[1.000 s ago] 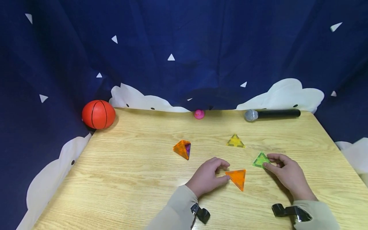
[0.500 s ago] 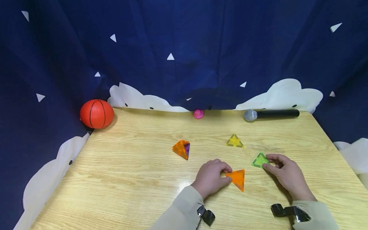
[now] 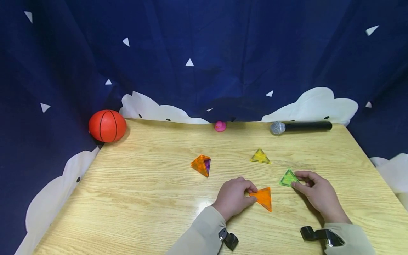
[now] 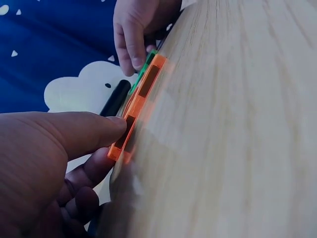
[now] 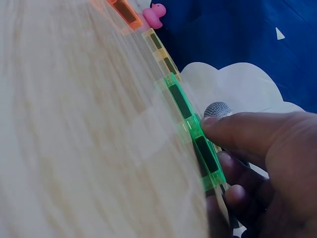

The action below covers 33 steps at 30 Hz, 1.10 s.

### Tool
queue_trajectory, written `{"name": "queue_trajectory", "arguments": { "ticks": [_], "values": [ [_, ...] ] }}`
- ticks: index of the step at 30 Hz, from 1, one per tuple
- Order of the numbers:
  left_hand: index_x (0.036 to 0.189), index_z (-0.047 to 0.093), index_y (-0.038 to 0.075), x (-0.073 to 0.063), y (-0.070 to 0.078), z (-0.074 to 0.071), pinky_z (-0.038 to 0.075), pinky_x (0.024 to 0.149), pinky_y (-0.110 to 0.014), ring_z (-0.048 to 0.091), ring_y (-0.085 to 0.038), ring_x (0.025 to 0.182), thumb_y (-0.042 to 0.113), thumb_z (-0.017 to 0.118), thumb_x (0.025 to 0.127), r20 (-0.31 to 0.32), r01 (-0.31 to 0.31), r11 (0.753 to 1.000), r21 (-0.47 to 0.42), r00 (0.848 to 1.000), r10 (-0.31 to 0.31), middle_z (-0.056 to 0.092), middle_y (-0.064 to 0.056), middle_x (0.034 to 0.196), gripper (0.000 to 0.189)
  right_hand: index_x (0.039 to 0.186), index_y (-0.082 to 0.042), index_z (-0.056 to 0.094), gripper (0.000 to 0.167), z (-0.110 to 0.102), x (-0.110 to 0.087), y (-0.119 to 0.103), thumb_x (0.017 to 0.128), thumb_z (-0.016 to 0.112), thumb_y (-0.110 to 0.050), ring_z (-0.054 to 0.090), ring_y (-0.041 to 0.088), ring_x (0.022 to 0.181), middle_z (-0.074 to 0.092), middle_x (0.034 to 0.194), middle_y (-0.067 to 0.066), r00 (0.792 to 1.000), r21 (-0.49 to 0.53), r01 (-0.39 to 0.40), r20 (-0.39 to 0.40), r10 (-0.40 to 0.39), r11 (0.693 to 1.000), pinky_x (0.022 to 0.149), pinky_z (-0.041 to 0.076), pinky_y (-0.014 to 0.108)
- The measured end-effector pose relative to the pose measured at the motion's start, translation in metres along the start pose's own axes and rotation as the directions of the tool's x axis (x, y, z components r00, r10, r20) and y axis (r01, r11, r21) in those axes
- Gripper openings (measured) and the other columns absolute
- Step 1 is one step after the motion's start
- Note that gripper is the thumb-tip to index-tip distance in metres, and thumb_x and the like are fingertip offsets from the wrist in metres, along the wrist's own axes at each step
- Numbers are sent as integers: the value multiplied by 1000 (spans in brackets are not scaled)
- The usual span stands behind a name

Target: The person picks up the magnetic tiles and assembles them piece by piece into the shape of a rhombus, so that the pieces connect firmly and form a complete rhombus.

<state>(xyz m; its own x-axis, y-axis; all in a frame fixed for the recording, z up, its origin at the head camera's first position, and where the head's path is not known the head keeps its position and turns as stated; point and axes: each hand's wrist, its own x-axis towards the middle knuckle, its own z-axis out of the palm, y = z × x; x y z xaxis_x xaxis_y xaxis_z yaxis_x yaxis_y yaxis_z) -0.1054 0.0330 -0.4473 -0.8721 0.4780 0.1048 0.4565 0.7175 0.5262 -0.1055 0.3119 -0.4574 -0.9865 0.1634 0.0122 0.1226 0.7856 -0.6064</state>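
Note:
My left hand [image 3: 233,198] pinches the left corner of an orange triangular magnetic tile [image 3: 265,199], which lies on the tabletop. In the left wrist view the thumb presses the upper face of this orange tile [image 4: 143,91], fingers curled at its far side. Further right, my right hand [image 3: 320,193] pinches the right side of a green triangular magnetic tile [image 3: 288,178]. The right wrist view shows the thumb on the edge of that green tile [image 5: 187,115], with fingertips behind it. A yellow triangular tile [image 3: 260,157] lies flat behind the green one.
Left of the hands stands a small orange and purple tile pyramid [image 3: 200,165]. Along the table's back edge are a red ball [image 3: 107,126], a pink rubber duck [image 3: 220,126] and a black microphone [image 3: 307,126]. A dark blue curtain [image 3: 204,32] hangs behind.
My left hand has moved right and its thumb and finger have closed on the orange tile's corner; the tile has turned slightly. The right hand stays on the green tile.

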Motion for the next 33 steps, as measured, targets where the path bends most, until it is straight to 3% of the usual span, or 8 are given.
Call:
{"name": "queue_trajectory", "arguments": {
  "ticks": [15,21,23,26,28,33],
  "values": [
    [97,73,27,0,-3,2,38,69,-13,49,4,74,34,81,85,-3,27,999,-21,1000,-27,56,20,83,15,127,-2,65,39,-4,-4,-2,91,74,-15,49,21,82,65,99,12,999,27,32,26,-33,999,63,36,25],
    [97,72,27,0,-2,3,38,69,-14,49,3,74,34,81,85,2,28,1000,-14,1000,-27,55,20,83,16,132,1,60,69,-6,-4,-2,86,77,-47,52,29,96,60,119,21,994,9,36,105,-37,999,76,42,38],
    [97,72,27,0,-2,2,38,69,-14,48,3,73,34,81,85,4,26,1000,-15,1000,-26,55,20,83,16,133,2,59,78,-5,-3,-3,83,77,-56,51,34,102,57,122,24,992,-22,44,120,-42,999,80,37,45],
    [97,72,27,0,-2,1,38,69,-14,49,3,73,34,81,85,3,23,1000,-19,1000,-23,55,20,83,16,132,2,60,86,-2,-2,-6,78,77,-63,50,39,110,55,125,27,992,-67,53,115,-45,996,79,27,53],
    [96,72,27,0,-2,1,38,69,-14,49,3,73,34,81,85,0,21,1000,-24,1000,-21,56,19,83,16,132,0,60,89,-1,-2,-8,76,77,-67,48,41,112,55,125,28,993,-92,47,111,-37,995,74,23,51],
    [97,72,26,0,-2,1,38,69,-14,49,4,73,34,80,85,5,19,1000,-24,1000,-19,56,19,83,16,131,2,59,92,-2,-5,-13,73,78,-67,45,43,114,52,127,31,994,-125,25,112,-11,992,73,24,52]
  ]
}}
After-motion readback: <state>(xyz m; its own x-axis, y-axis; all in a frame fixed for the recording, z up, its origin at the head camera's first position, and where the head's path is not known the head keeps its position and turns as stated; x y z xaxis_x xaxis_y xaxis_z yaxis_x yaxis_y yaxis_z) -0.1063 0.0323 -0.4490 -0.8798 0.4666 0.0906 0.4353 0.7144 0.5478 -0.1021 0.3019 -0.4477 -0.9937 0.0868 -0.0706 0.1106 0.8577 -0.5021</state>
